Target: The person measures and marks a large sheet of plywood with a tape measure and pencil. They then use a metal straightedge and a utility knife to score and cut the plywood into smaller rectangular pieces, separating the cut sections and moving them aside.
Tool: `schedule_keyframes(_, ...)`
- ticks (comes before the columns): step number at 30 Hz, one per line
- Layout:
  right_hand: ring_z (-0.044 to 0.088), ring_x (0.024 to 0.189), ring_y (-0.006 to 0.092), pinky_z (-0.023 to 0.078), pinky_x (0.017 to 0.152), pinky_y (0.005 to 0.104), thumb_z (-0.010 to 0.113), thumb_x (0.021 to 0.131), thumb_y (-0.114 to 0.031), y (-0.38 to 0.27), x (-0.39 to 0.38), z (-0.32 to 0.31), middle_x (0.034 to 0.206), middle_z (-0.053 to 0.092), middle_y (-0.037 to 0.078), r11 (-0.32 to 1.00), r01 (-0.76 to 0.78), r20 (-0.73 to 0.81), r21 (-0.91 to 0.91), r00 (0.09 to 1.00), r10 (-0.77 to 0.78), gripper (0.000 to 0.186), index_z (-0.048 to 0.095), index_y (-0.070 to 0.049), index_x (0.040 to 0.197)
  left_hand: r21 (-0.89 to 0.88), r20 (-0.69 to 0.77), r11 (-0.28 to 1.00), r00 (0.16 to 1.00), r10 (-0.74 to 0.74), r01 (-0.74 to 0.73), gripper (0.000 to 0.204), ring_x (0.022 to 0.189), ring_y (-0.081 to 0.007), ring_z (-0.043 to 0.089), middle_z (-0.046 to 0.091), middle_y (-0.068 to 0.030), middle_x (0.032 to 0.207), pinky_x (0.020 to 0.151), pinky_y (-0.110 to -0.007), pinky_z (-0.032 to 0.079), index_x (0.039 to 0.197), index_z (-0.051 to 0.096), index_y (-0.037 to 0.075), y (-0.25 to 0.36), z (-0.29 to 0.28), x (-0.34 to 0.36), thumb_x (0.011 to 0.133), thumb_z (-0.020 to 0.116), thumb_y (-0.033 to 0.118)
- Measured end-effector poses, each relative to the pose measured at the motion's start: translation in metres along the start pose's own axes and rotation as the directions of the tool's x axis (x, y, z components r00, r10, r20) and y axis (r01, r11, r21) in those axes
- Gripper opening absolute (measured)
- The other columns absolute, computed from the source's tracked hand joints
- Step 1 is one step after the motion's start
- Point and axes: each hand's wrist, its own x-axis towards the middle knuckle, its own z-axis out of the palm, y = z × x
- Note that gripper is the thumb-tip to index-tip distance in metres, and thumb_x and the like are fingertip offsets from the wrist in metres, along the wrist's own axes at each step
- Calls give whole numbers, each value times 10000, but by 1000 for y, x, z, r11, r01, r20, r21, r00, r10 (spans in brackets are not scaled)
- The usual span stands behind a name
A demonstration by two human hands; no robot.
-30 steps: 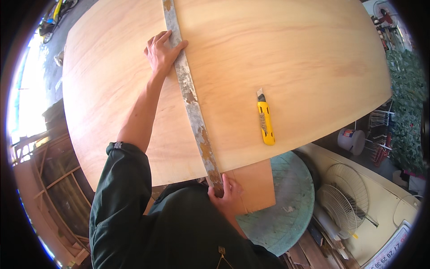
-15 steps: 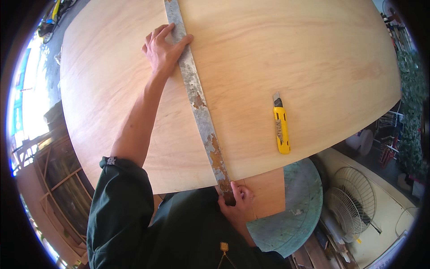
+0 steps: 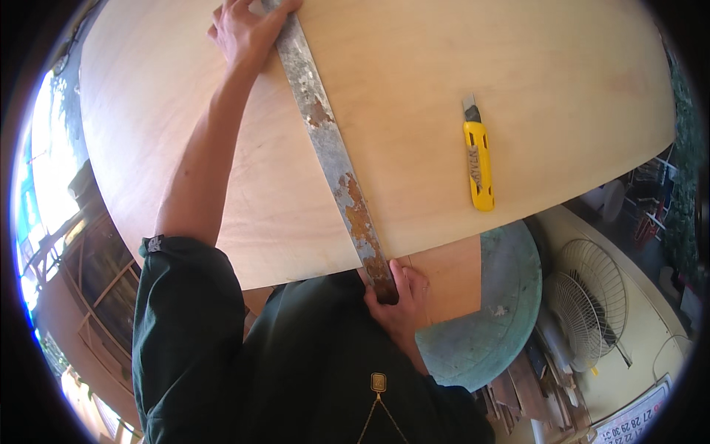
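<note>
A long, flat metal straightedge, grey with rusty patches, lies across a pale plywood sheet. Its near end sticks out past the sheet's front edge. At the top of the view my left hand holds the strip down, thumb reaching across it and fingers on its left side; the fingertips are partly cut off. My right hand grips the near end between thumb and fingers, just off the sheet's edge. Right of the strip, a yellow utility knife rests on the plywood with its blade out, touched by neither hand.
Beneath the sheet's front edge are a round greenish tabletop and a smaller wood board. A wire-caged fan stands at the lower right, near wood offcuts. A wooden frame is at the left.
The whole view has shifted, so sheet, strip and knife sit higher in it. Both hands keep their hold on the straightedge, and the knife lies as before on the sheet.
</note>
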Motion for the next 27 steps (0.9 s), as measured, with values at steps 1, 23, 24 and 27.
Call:
schedule_keyframes(1, 512, 903, 282, 427, 771, 403, 773, 592, -179, -2, 3, 0, 964, 530, 110, 1000, -1, 2, 0, 1000, 1, 610, 604, -62, 1166, 6, -13, 1000, 1000, -1, 1, 600, 1233, -292, 375, 514, -116, 1271, 1061, -414, 271, 1146, 637, 60, -1, 0, 2, 634, 741, 355)
schedule_keyframes(23, 505, 845, 255, 405, 752, 390, 747, 569, -170, -2, 3, -1, 902, 517, 77, 1000, -16, 1, 6, 1000, 16, 596, 627, -92, 1147, 32, -35, 997, 996, 76, -75, 604, 1212, -299, 405, 542, -110, 1243, 1047, -409, 281, 1135, 635, 44, -4, 0, -1, 635, 740, 368)
schedule_keyframes(24, 505, 843, 255, 404, 754, 391, 746, 569, -170, -2, 3, -1, 901, 517, 77, 1000, -17, 0, 10, 1000, 17, 593, 627, -92, 1145, 33, -34, 996, 996, 86, -85, 602, 1210, -299, 407, 543, -111, 1242, 1047, -410, 281, 1135, 635, 46, -5, 0, -1, 637, 740, 369)
schedule_keyframes(27, 510, 854, 261, 402, 757, 396, 743, 573, -169, -2, 5, -1, 902, 519, 80, 1000, -27, 6, 9, 1000, 27, 576, 630, -90, 1132, 39, -36, 994, 994, 103, -102, 595, 1207, -300, 414, 548, -113, 1240, 1046, -413, 282, 1133, 636, 51, -6, 0, -1, 642, 741, 371)
